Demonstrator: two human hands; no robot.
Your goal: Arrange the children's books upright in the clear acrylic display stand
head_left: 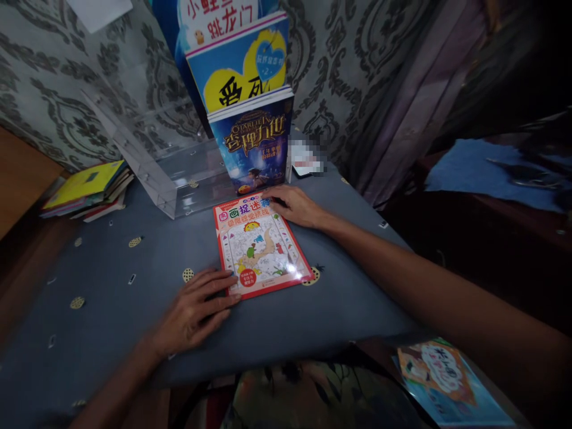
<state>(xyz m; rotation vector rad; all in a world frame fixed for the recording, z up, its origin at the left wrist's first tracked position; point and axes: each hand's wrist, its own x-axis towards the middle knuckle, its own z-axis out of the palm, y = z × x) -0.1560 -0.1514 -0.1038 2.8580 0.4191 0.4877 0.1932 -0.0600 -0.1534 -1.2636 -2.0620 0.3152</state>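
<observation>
A red-bordered picture book (260, 249) lies flat on the blue-grey tablecloth (111, 310). My left hand (196, 310) rests flat beside its near left corner, fingers stretched out and touching the edge. My right hand (295, 205) lies at the book's far right corner, fingers extended onto the cover. Behind the book, a clear acrylic stand (179, 173) holds upright books: a dark blue one (254, 146) in front, a blue and yellow one (241, 62) above it.
A pile of books (87, 190) with a yellow cover on top sits at the far left of the table. Patterned wallpaper (44, 71) and a curtain (402, 107) back the table. More picture books (447, 381) lie low at the right, below the table edge.
</observation>
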